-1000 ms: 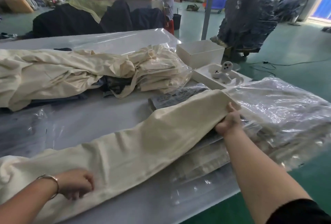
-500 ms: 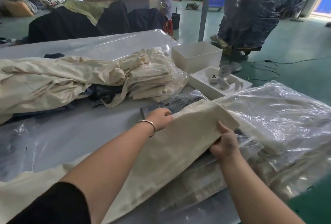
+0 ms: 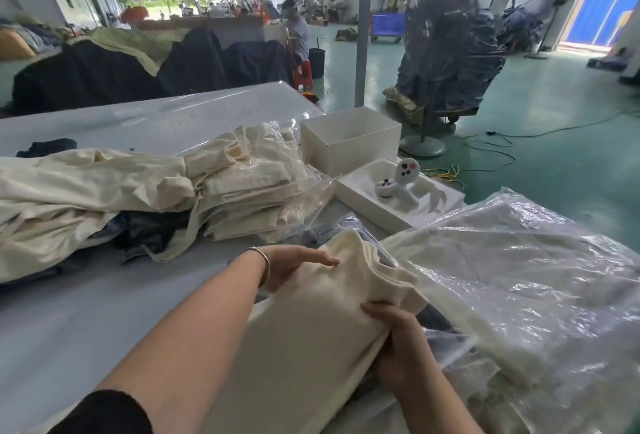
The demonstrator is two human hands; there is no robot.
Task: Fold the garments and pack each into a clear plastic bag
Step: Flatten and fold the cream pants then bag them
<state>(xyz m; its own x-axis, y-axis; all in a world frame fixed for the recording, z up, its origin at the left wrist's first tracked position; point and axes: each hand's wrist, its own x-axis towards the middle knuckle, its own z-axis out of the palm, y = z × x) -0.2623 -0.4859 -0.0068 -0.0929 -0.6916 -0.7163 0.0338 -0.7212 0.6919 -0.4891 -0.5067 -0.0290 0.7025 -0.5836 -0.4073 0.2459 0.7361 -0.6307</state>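
Garment factory floor: a long packing surface (image 3: 104,312) piled with cream garments (image 3: 86,191), bagged stacks (image 3: 519,277) beside it, dark clothing heaps (image 3: 104,76) behind it, industrial fan (image 3: 440,28) on green concrete floor (image 3: 554,163) beyond it.
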